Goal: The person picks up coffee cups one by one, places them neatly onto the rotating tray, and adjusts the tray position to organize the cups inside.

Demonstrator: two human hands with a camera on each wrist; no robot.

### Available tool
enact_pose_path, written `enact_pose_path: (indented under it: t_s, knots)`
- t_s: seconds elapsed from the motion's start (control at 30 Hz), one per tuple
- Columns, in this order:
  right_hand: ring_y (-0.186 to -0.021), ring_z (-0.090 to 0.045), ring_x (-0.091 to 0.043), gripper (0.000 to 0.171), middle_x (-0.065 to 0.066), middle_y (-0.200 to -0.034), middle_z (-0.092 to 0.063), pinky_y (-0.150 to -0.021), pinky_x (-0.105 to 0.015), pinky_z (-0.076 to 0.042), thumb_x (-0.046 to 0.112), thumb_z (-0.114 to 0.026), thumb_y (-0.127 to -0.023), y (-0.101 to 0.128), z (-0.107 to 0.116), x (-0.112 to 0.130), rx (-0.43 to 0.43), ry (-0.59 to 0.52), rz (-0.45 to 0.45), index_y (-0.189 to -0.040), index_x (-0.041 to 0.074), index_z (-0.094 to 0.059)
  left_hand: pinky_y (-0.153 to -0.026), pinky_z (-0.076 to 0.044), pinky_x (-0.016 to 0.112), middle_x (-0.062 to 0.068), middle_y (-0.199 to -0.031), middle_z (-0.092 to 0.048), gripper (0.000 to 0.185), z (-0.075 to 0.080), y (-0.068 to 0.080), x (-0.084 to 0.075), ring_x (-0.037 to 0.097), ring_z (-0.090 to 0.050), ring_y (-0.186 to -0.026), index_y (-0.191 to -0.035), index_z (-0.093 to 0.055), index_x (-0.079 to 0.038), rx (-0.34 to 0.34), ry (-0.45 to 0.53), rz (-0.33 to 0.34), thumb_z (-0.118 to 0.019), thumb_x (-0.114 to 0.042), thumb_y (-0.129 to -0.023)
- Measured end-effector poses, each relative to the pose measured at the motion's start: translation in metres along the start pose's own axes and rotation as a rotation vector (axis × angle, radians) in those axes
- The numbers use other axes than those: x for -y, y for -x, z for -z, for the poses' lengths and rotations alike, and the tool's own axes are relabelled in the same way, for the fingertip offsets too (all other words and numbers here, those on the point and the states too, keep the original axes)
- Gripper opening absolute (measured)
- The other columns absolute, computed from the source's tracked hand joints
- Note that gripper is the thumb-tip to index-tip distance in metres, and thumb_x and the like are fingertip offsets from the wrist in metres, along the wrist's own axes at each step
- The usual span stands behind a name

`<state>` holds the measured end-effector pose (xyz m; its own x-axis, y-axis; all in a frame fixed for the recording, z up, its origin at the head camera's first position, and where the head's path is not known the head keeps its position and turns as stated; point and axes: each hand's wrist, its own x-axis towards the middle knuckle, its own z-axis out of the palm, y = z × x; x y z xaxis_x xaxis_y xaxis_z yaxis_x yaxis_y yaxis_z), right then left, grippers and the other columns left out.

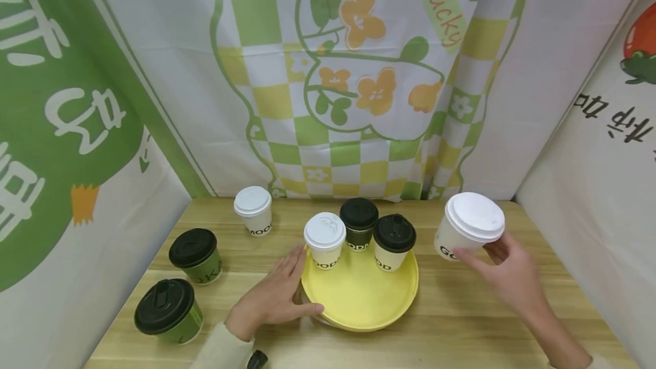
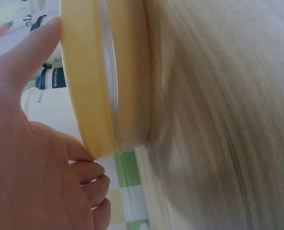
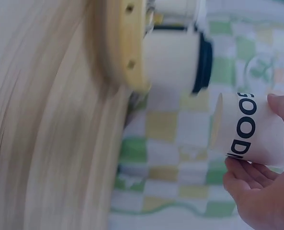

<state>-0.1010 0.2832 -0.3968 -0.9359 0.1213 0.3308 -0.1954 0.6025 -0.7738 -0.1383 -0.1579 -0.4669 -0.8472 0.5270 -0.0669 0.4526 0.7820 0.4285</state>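
My right hand (image 1: 512, 275) grips a white paper cup (image 1: 456, 238) with a white lid, holding it up to the right of a round yellow tray (image 1: 366, 306). Dark lettering runs along the side of this cup in the right wrist view. My left hand (image 1: 277, 289) rests against the tray's left rim, thumb stretched toward the near edge and fingers along the far side. On the tray stand a white-lidded white cup (image 1: 325, 241), a dark cup with black lid (image 1: 359, 221) and a white cup with black lid (image 1: 393, 244). Two yellow layers of the tray show in the left wrist view.
Left of the tray, a white-lidded cup (image 1: 253, 209) stands at the back of the wooden table (image 1: 446, 329). Two green cups with black lids, one farther back (image 1: 197, 255) and one nearer (image 1: 169, 312), stand by the left edge. Printed curtains (image 1: 353, 73) enclose the table.
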Motion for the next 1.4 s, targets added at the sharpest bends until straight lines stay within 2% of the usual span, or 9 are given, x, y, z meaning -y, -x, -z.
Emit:
enact_pose_path:
  t_s: [0.13, 0.2, 0.3, 0.4, 0.53, 0.73, 0.9, 1.17, 1.4]
  knots:
    - [-0.122, -0.062, 0.006, 0.08, -0.025, -0.146, -0.062, -0.099, -0.002, -0.046, 0.019, -0.092, -0.084, 0.013, -0.016, 0.021, 0.041, -0.047, 0.077, -0.151, -0.001, -0.051, -0.134, -0.019, 0.055, 0.025, -0.177, -0.006, 0.123, 0.0, -0.001, 0.001, 0.038, -0.012, -0.166, -0.167, -0.01, 0.006, -0.001, -0.002, -0.001, -0.065, -0.074, -0.091]
    - [-0.119, -0.062, 0.008, 0.081, -0.023, -0.143, -0.065, -0.1, -0.004, -0.047, 0.019, -0.093, -0.083, 0.018, -0.028, 0.028, 0.074, -0.064, 0.097, -0.15, 0.0, -0.052, -0.134, -0.019, 0.055, 0.025, -0.177, -0.006, 0.123, 0.0, -0.001, 0.001, 0.038, -0.012, -0.166, -0.167, -0.01, 0.005, -0.001, 0.0, -0.001, -0.065, -0.074, -0.091]
    - [-0.123, -0.069, -0.012, 0.085, -0.017, -0.141, -0.068, -0.104, -0.01, -0.048, 0.025, -0.094, -0.081, 0.024, -0.048, 0.036, 0.142, -0.086, 0.098, -0.152, 0.002, -0.052, -0.134, -0.02, 0.056, 0.025, -0.177, -0.006, 0.124, -0.001, -0.001, 0.001, 0.039, -0.013, -0.165, -0.167, -0.01, 0.006, -0.003, 0.001, -0.002, -0.065, -0.075, -0.091]
    - [-0.128, -0.069, -0.031, 0.086, -0.014, -0.14, -0.069, -0.109, -0.024, -0.053, 0.029, -0.095, -0.08, 0.029, -0.072, 0.041, 0.218, -0.141, 0.086, -0.151, 0.006, -0.053, -0.134, -0.02, 0.056, 0.026, -0.177, -0.006, 0.124, -0.001, -0.001, 0.002, 0.039, -0.013, -0.165, -0.167, -0.01, 0.006, -0.006, -0.001, -0.004, -0.066, -0.075, -0.09]
    - [-0.131, -0.067, -0.031, 0.082, -0.01, -0.139, -0.071, -0.113, -0.04, -0.054, 0.03, -0.096, -0.078, 0.032, -0.104, 0.045, 0.301, -0.208, 0.055, -0.147, 0.01, -0.057, -0.134, -0.02, 0.055, 0.025, -0.177, -0.006, 0.125, -0.002, -0.002, 0.002, 0.039, -0.013, -0.165, -0.167, -0.01, 0.005, -0.005, 0.002, -0.005, -0.065, -0.076, -0.09]
    - [-0.135, -0.065, -0.029, 0.081, -0.011, -0.141, -0.07, -0.116, -0.039, -0.051, 0.027, -0.095, -0.079, 0.035, -0.149, 0.044, 0.41, -0.287, 0.037, -0.147, 0.008, -0.056, -0.134, -0.02, 0.056, 0.024, -0.177, -0.005, 0.125, -0.002, -0.001, 0.003, 0.038, -0.013, -0.165, -0.167, -0.009, 0.005, -0.002, 0.006, 0.003, -0.066, -0.075, -0.09]
    - [-0.134, -0.066, -0.03, 0.077, -0.015, -0.141, -0.069, -0.115, -0.04, -0.052, 0.022, -0.096, -0.078, 0.035, -0.177, 0.041, 0.442, -0.325, 0.057, -0.142, 0.004, -0.058, -0.133, -0.023, 0.057, 0.027, -0.176, -0.008, 0.125, -0.001, -0.001, 0.002, 0.04, -0.015, -0.165, -0.166, -0.01, 0.007, -0.015, -0.001, -0.006, -0.067, -0.073, -0.09]
    - [-0.137, -0.063, -0.032, 0.078, -0.019, -0.145, -0.066, -0.115, -0.04, -0.052, 0.022, -0.094, -0.081, 0.032, -0.2, 0.039, 0.49, -0.328, 0.11, -0.144, 0.001, -0.054, -0.131, -0.027, 0.06, 0.032, -0.174, -0.013, 0.124, 0.0, 0.0, 0.0, 0.044, -0.02, -0.163, -0.165, -0.013, 0.01, -0.048, -0.014, -0.04, -0.069, -0.071, -0.089]
    - [-0.138, -0.062, -0.037, 0.077, -0.021, -0.146, -0.065, -0.116, -0.043, -0.05, 0.018, -0.094, -0.08, 0.033, -0.206, 0.038, 0.474, -0.329, 0.161, -0.142, -0.001, -0.054, -0.13, -0.028, 0.06, 0.032, -0.173, -0.013, 0.126, -0.001, -0.001, 0.002, 0.044, -0.019, -0.163, -0.165, -0.012, 0.01, -0.053, -0.021, -0.051, -0.07, -0.072, -0.088]
